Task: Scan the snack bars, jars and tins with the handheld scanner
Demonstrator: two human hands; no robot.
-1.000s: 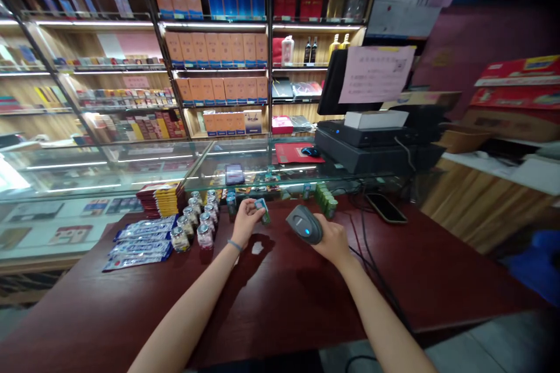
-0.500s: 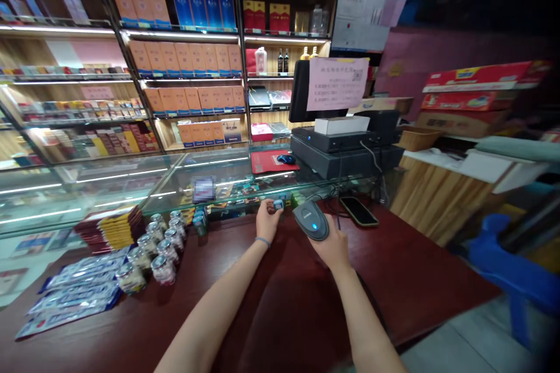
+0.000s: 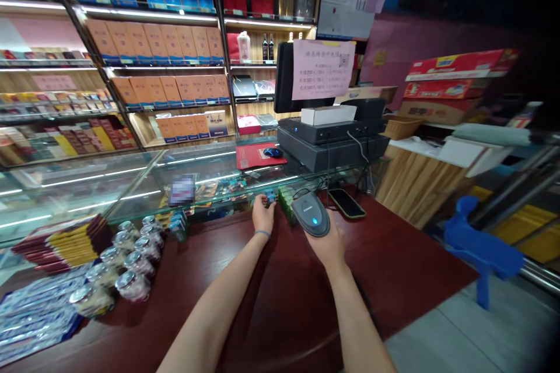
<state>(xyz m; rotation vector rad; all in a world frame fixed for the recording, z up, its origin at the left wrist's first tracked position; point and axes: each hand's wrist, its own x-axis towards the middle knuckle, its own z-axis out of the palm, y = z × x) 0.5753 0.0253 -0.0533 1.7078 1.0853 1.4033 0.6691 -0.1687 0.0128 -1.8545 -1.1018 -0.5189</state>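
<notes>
My right hand (image 3: 329, 242) is wrapped round a grey barcode scanner (image 3: 310, 215) with a lit blue dot, held above the dark red-brown table. My left hand (image 3: 263, 215), a band at its wrist, is curled at the table's far edge. A small blue pack (image 3: 271, 194) shows at its fingertips, partly hidden by them. Between the hand and the scanner stands a row of small green packs (image 3: 286, 204), its near end close to the scanner. Right of the scanner lies a dark phone (image 3: 347, 203), face up.
Lidded jars (image 3: 133, 284), small blue-green packs (image 3: 178, 225), stacked yellow-and-red packets (image 3: 74, 245) and flat blue-white packets (image 3: 39, 309) cover the left. A glass counter (image 3: 201, 163) runs behind, bearing a mouse (image 3: 273, 152) and a till (image 3: 332, 145). A blue stool (image 3: 481, 239) stands right.
The view has swung right, so the shelves and counter goods sit further left. The blue pack is now more hidden behind my left fingers, and more of the green row shows. The scanner stays in my right hand.
</notes>
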